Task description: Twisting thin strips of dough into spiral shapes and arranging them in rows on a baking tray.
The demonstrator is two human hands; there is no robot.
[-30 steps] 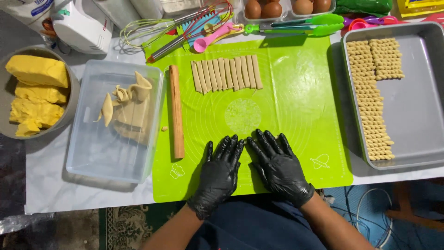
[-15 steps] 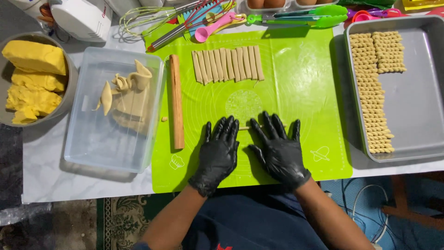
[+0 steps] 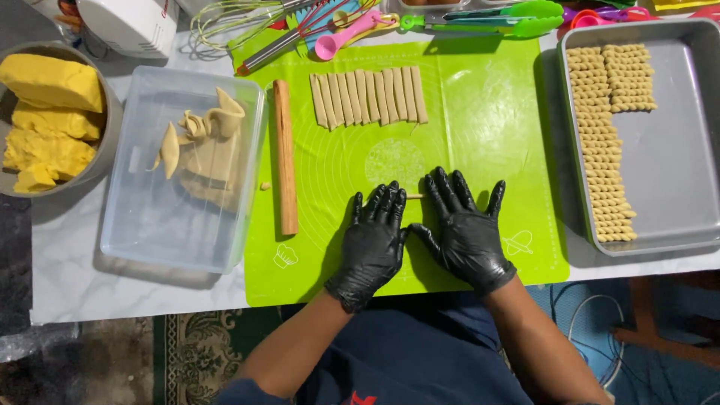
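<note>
my left hand (image 3: 373, 238) and right hand (image 3: 463, 229) lie flat, fingers spread, pressing a thin dough strip (image 3: 414, 196) onto the green mat (image 3: 480, 112).

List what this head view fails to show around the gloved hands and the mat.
- Dough strip: only a sliver shows between the left hand and right hand; palms cover the rest.
- Whisk and green tongs: cut by the top edge.
- Metal bowl: cut by the left edge.
</note>
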